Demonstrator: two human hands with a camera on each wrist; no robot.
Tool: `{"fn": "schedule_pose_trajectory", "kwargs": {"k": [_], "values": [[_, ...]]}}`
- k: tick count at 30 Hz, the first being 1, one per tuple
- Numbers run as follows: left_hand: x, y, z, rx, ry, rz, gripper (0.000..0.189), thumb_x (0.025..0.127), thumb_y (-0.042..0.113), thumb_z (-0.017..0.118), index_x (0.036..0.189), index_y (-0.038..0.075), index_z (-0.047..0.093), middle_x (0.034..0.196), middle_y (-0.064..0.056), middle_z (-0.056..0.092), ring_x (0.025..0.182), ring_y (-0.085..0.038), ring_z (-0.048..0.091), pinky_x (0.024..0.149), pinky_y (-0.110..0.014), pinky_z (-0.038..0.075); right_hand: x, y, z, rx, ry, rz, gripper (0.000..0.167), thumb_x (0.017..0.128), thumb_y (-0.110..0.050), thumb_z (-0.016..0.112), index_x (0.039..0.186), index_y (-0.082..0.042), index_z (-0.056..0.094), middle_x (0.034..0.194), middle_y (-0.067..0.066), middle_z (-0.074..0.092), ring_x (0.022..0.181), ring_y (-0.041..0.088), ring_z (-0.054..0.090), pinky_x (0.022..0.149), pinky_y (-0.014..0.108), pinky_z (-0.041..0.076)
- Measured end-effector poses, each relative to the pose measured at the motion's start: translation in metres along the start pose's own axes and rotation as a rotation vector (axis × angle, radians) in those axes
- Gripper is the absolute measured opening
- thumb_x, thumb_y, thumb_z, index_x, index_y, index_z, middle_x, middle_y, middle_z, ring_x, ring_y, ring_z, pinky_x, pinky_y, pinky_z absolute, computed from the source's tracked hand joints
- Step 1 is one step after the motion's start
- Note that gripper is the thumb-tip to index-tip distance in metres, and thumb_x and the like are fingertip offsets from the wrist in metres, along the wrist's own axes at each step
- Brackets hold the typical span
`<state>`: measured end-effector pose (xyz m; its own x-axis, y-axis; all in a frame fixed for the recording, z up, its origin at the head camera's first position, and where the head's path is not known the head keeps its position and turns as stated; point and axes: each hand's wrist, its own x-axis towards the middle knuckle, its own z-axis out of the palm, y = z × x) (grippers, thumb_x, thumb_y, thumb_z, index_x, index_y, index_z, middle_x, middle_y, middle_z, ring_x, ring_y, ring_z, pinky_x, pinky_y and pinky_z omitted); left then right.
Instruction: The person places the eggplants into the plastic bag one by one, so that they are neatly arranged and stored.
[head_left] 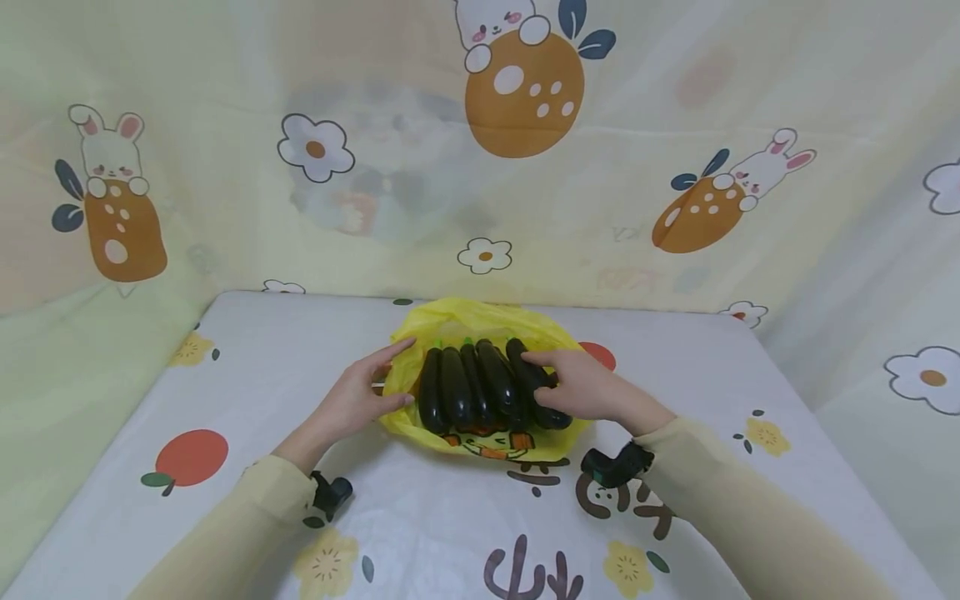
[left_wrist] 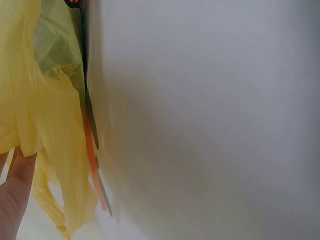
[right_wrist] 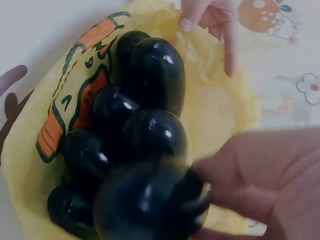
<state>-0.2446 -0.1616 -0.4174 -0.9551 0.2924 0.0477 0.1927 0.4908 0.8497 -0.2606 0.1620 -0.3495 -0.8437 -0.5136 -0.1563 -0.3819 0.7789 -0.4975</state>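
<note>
Several dark, glossy eggplants lie side by side on a spread yellow plastic bag in the head view. My right hand grips the rightmost eggplant between thumb and fingers. That eggplant looms large and blurred in the right wrist view, above the others. On the other side, my left hand is at the bag's left edge, thumb and index finger extended and spread against the plastic. The left wrist view catches only part of this hand, some fingers hidden behind the bag.
The bag rests on a table with a white printed cloth, showing fruit and flower patterns. Behind it hangs a patterned curtain close to the table's back edge. A dark wrist camera sits on the right wrist.
</note>
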Motion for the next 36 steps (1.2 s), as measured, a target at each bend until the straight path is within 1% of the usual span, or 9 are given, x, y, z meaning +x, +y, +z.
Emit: {"fn": "schedule_pose_trajectory", "kwargs": {"k": [2,6,12,16,19,22,29,32,36], "values": [[0.001,0.0,0.001,-0.004,-0.001,0.003,0.079,0.09,0.002,0.074,0.159,0.016,0.038,0.165,-0.019,0.033,0.143,-0.05,0.043,0.107,-0.054,0.053,0.005,-0.002,0.003,-0.036,0.007,0.024,0.061,0.089,-0.007,0.058,0.147,0.006,0.049,0.053,-0.005,0.037,0.045,0.01,0.033,0.047,0.02,0.034],[0.001,0.0,0.002,-0.004,-0.001,0.005,0.079,0.09,0.002,0.075,0.159,0.016,0.039,0.165,-0.019,0.034,0.143,-0.05,0.044,0.107,-0.054,0.053,0.017,-0.003,0.01,-0.071,0.021,0.073,0.061,0.089,-0.006,0.058,0.148,0.008,0.047,0.059,-0.001,0.049,0.049,0.012,0.037,0.052,0.022,0.038],[0.002,0.002,0.004,0.0,-0.001,-0.006,0.079,0.09,0.003,0.075,0.159,0.017,0.039,0.164,-0.019,0.034,0.143,-0.05,0.042,0.107,-0.054,0.052,0.031,0.001,0.014,-0.067,0.019,0.124,0.063,0.091,-0.006,0.057,0.15,0.007,0.044,0.071,0.005,0.053,0.048,0.012,0.033,0.053,0.023,0.037],[0.003,0.004,0.005,0.001,-0.003,-0.004,0.079,0.09,0.003,0.075,0.159,0.016,0.039,0.165,-0.019,0.034,0.144,-0.05,0.041,0.107,-0.053,0.052,0.035,0.001,0.014,-0.082,0.011,0.138,0.062,0.091,-0.007,0.057,0.15,0.008,0.045,0.106,0.017,0.07,0.056,0.015,0.041,0.057,0.025,0.039],[0.003,0.005,0.006,-0.001,-0.005,0.002,0.078,0.09,0.003,0.074,0.159,0.016,0.039,0.165,-0.019,0.034,0.144,-0.05,0.041,0.107,-0.053,0.053,0.036,0.0,0.015,-0.098,-0.005,0.154,0.06,0.092,-0.007,0.057,0.149,0.008,0.045,0.138,0.023,0.063,0.069,0.02,0.05,0.062,0.027,0.043],[0.003,0.007,0.005,-0.001,-0.004,0.001,0.078,0.09,0.003,0.074,0.159,0.016,0.039,0.165,-0.02,0.034,0.144,-0.05,0.041,0.107,-0.053,0.053,0.037,-0.001,0.015,-0.111,-0.025,0.164,0.059,0.093,-0.008,0.055,0.149,0.007,0.045,0.149,0.024,0.054,0.079,0.023,0.054,0.067,0.028,0.045],[0.002,0.006,0.004,0.015,0.002,-0.002,0.078,0.09,0.003,0.074,0.159,0.015,0.039,0.165,-0.02,0.034,0.144,-0.051,0.04,0.107,-0.053,0.053,0.038,-0.001,0.016,-0.135,-0.022,0.179,0.059,0.095,-0.011,0.054,0.15,0.006,0.045,0.14,0.021,0.061,0.089,0.025,0.059,0.076,0.031,0.05],[0.002,0.005,0.003,0.018,0.006,-0.004,0.079,0.09,0.003,0.075,0.159,0.016,0.039,0.165,-0.02,0.034,0.144,-0.051,0.04,0.107,-0.053,0.053,0.037,-0.003,0.016,-0.133,-0.018,0.184,0.06,0.096,-0.013,0.054,0.152,0.004,0.042,0.113,0.016,0.067,0.08,0.023,0.058,0.072,0.031,0.049],[0.002,0.004,0.003,0.014,0.008,0.0,0.078,0.09,0.003,0.075,0.159,0.015,0.039,0.165,-0.02,0.034,0.144,-0.051,0.041,0.107,-0.053,0.053,0.034,-0.005,0.015,-0.111,-0.012,0.172,0.061,0.097,-0.012,0.053,0.154,0.004,0.039,0.082,0.011,0.055,0.062,0.019,0.049,0.065,0.029,0.046]]}}
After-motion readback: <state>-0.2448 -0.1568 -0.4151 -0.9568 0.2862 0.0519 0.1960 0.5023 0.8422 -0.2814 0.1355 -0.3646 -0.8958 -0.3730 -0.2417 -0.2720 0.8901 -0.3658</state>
